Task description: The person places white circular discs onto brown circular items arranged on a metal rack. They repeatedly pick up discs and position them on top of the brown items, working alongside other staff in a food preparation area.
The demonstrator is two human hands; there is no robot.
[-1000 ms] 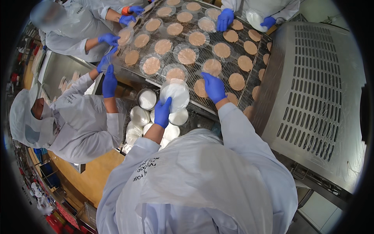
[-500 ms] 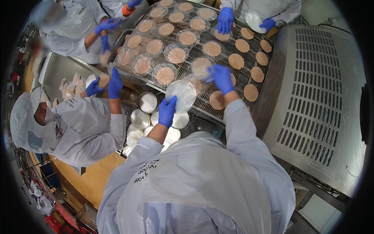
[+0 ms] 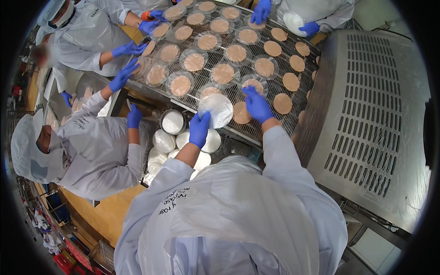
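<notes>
L hand [image 3: 200,128] was closed on the near edge of clear film discs [image 3: 218,111], which lay approx 1–2 o'clock from it. R hand [image 3: 258,105] was over the wire-mesh belt [image 3: 298,97], fingers bent at the near edge of a film-covered patty [image 3: 253,83], approx 11 o'clock from its palm; couldn't tell if pinching or just touching. Bare patty [image 3: 241,114] lay on belt betw. hands: approx 8 o'clock from R, 2 o'clock from L; R was nearer. Round, so no long axis. Black handwriting [image 3: 172,201] showed on wearer's apron [image 3: 215,206]; no brand made out.
</notes>
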